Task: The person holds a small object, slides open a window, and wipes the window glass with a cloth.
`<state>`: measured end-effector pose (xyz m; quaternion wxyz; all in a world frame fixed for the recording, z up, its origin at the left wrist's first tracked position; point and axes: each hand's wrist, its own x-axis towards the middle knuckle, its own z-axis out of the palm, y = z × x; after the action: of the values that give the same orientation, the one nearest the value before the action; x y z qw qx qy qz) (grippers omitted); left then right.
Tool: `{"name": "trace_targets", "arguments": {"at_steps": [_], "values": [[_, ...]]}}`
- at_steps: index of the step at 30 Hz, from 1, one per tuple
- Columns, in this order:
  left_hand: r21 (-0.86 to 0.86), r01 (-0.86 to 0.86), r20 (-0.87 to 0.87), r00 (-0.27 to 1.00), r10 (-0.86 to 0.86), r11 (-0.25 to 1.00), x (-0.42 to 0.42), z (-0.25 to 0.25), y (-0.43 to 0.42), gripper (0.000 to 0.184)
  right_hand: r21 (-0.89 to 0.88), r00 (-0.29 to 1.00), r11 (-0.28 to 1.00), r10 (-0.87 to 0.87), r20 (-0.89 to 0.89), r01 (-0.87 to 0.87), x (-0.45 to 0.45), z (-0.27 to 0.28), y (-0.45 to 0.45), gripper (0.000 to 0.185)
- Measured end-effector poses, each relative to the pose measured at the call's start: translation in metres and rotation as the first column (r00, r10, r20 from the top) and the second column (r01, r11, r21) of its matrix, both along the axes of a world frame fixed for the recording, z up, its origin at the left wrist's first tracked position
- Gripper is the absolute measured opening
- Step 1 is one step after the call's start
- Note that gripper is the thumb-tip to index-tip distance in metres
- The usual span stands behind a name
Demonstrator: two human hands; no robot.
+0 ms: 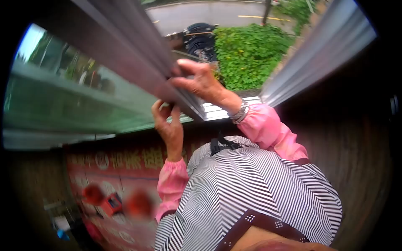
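A metal window frame slants across the upper left, its lower part blurred. My right hand is at its right edge, thumb and fingers bent around it, with a small dark spot between the fingertips. Lower down, my left hand has its thumb and fingers curled against the same frame's near side. Whether a small part sits between the fingertips of either hand cannot be made out. Pink sleeves cover both forearms, and a metal watch or bracelet circles my right wrist.
Greenish glass fills the left side. Another metal frame rises at the right, with a sill track between. Outside are leafy plants, coiled black hose and a road. Below left, a red printed sheet bears red objects.
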<state>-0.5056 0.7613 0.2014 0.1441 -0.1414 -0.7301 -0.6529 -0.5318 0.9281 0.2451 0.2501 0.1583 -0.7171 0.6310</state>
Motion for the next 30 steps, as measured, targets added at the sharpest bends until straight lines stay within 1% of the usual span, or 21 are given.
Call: {"name": "trace_targets", "arguments": {"at_steps": [1, 4, 7, 8, 11, 12, 15, 16, 17, 19, 20, 24, 26, 27, 28, 29, 30], "values": [[-0.017, -0.011, -0.006, 1.0, 0.011, 1.0, -0.001, -0.002, -0.001, 0.032, -0.01, 1.0, 1.0, 0.014, -0.007, -0.014, -0.001, -0.001, 0.0, 0.039], [-0.016, 0.033, -0.007, 0.999, -0.033, 0.999, 0.001, 0.001, 0.002, 0.033, -0.059, 1.0, 0.998, 0.007, 0.027, -0.006, 0.005, 0.001, 0.0, 0.041], [-0.015, 0.045, -0.003, 0.999, -0.045, 0.999, 0.003, 0.003, 0.002, 0.033, 0.017, 0.999, 0.999, -0.034, -0.017, 0.034, 0.008, 0.003, 0.0, 0.042], [-0.01, 0.044, 0.001, 0.999, -0.044, 0.999, 0.004, 0.002, 0.003, 0.033, 0.088, 0.986, 0.992, -0.077, -0.15, 0.091, 0.004, -0.005, 0.0, 0.04], [-0.055, 0.048, -0.053, 0.997, -0.051, 0.997, 0.007, 0.007, 0.006, 0.033, 0.103, 0.984, 0.987, -0.105, -0.146, 0.12, 0.01, 0.001, 0.002, 0.036], [-0.068, 0.052, -0.052, 0.997, -0.056, 0.996, 0.007, 0.006, 0.006, 0.034, 0.155, 0.972, 0.977, -0.113, -0.206, 0.147, 0.01, -0.001, 0.004, 0.034], [-0.124, 0.061, -0.061, 0.996, -0.069, 0.99, 0.009, 0.004, 0.007, 0.036, 0.083, 0.986, 0.991, -0.091, -0.139, 0.103, 0.015, -0.001, 0.01, 0.033], [-0.156, 0.063, -0.069, 0.995, -0.075, 0.986, 0.011, 0.007, 0.009, 0.036, 0.088, 0.986, 0.988, -0.112, -0.127, 0.123, 0.016, 0.0, 0.013, 0.039], [-0.188, 0.066, -0.077, 0.994, -0.081, 0.98, 0.013, 0.01, 0.011, 0.037, 0.02, 0.992, 0.995, -0.095, -0.08, 0.097, 0.018, 0.001, 0.015, 0.039], [-0.193, 0.105, -0.092, 0.988, -0.125, 0.976, 0.016, 0.014, 0.017, 0.038, -0.124, 0.999, 0.991, -0.052, 0.012, 0.053, 0.024, 0.004, 0.018, 0.04], [-0.198, 0.125, -0.097, 0.984, -0.147, 0.972, 0.018, 0.015, 0.018, 0.038, -0.076, 0.998, 0.996, -0.054, 0.011, 0.054, 0.029, 0.007, 0.022, 0.041], [-0.226, 0.182, -0.112, 0.971, -0.211, 0.957, 0.019, 0.024, 0.021, 0.042, -0.169, 0.995, 0.982, -0.073, 0.075, 0.085, 0.038, 0.014, 0.025, 0.04], [-0.355, 0.121, -0.299, 0.925, -0.235, 0.927, 0.029, 0.048, 0.025, 0.043, -0.187, 0.992, 0.979, -0.067, 0.104, 0.085, 0.046, 0.022, 0.033, 0.04], [-0.381, 0.13, -0.292, 0.922, -0.253, 0.916, 0.033, 0.05, 0.028, 0.044, -0.195, 0.991, 0.977, -0.062, 0.12, 0.085, 0.049, 0.026, 0.035, 0.04], [-0.405, 0.139, -0.285, 0.92, -0.27, 0.903, 0.037, 0.054, 0.031, 0.045, -0.255, 0.991, 0.964, -0.044, 0.125, 0.075, 0.051, 0.027, 0.035, 0.039], [-0.43, 0.149, -0.279, 0.916, -0.287, 0.891, 0.04, 0.053, 0.034, 0.046, -0.262, 0.992, 0.961, -0.056, 0.115, 0.085, 0.057, 0.017, 0.045, 0.04], [-0.428, 0.203, -0.189, 0.933, -0.307, 0.881, 0.044, 0.041, 0.046, 0.046, -0.27, 0.992, 0.958, -0.068, 0.104, 0.094, 0.06, -0.002, 0.06, 0.04]]}}
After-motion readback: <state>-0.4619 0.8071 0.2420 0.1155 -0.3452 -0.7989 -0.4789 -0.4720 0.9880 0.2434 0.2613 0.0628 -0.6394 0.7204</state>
